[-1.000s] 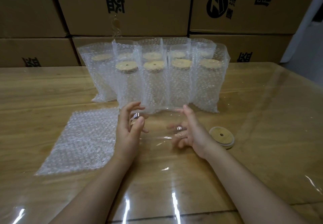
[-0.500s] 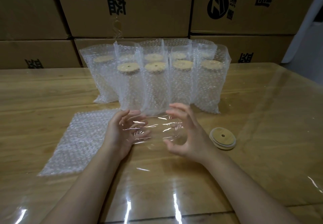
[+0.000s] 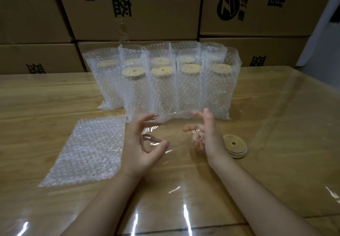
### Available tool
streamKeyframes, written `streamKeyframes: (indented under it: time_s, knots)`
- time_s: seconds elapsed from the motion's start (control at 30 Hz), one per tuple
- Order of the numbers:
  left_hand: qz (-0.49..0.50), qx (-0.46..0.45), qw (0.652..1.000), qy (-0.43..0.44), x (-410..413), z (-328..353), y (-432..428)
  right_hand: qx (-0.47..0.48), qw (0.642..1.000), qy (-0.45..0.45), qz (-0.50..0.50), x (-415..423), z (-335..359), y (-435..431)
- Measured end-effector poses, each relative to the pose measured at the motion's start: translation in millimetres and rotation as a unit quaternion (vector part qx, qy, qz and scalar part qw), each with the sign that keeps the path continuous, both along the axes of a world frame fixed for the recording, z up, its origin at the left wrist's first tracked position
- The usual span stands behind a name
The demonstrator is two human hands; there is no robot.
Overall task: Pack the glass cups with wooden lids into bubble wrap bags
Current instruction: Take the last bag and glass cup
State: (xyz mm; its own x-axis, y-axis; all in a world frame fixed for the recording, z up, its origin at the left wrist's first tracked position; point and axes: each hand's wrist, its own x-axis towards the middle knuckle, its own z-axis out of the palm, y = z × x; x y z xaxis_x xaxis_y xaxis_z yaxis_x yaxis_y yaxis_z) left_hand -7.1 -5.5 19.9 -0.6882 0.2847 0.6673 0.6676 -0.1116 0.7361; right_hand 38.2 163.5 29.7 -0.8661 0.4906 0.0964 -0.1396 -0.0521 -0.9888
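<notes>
Two hands hold one clear glass cup (image 3: 173, 127) on its side between them, just above the middle of the table (image 3: 276, 125). The glass is so transparent that only its upper edge and a few bright glints show. The left hand (image 3: 145, 143) grasps the cup's left end, thumb and fingers curled round it, with the fingertips seen warped and dark through the glass. The right hand (image 3: 207, 134) grasps the right end, its lower fingers curled against the glass and its forefinger raised. Which end of the cup is the mouth cannot be told.

Left of the hands, flat bubble wrap bags (image 3: 82, 149) lie on the table, with their right edge just beside the left wrist. Right of the right hand, and near it, lies a small stack of round wooden lids (image 3: 234, 145), the top one with a hole in its middle.

Farther back stand the packed cups (image 3: 165, 88), each upright in its own bubble wrap bag with a wooden lid on top. Four stand in the near row, touching side by side, and more stand close behind them. The held cup is just in front of this near row.

A clear plastic sheet (image 3: 184, 208) covers the wooden table and shines near the bottom edge. Printed cardboard boxes (image 3: 138, 5) are stacked along the far side.
</notes>
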Motion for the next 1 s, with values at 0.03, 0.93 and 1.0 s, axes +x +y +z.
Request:
streamKeyframes:
  time_s: [0.03,0.93,1.0]
  knots:
    - [0.002,-0.011,1.0,0.014,3,0,3,-0.031,0.999,-0.012,-0.011,-1,0,2]
    - [-0.092,-0.081,0.971,-0.204,22,1,31,-0.115,0.979,0.169,-0.026,0,-2,-25]
    - [-0.065,-0.115,0.987,-0.091,19,2,24,-0.139,0.984,0.115,0.006,-4,-11,-26]
